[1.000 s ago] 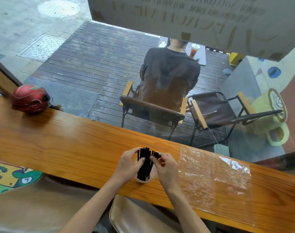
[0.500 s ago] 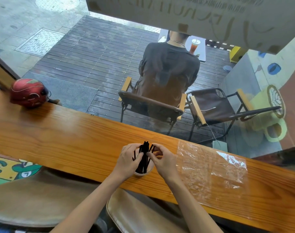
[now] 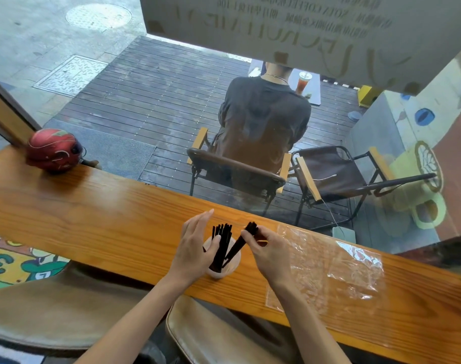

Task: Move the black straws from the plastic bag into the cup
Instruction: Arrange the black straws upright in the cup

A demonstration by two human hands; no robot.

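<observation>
On the wooden counter (image 3: pixel 98 214) stands a pale cup (image 3: pixel 224 267) holding black straws (image 3: pixel 221 245), their tops fanned apart above the rim. Left hand (image 3: pixel 195 248) — fingers straight and extended upward, thumb against the standing straws — rests beside the cup, gripping nothing. Right hand (image 3: pixel 267 248) reaches in from the right with wrist bent, fingers curled and pinching the upper end of a leaning bundle whose lower end sits in the cup. Plastic bag (image 3: pixel 329 271) lies flat just right of the right hand.
</observation>
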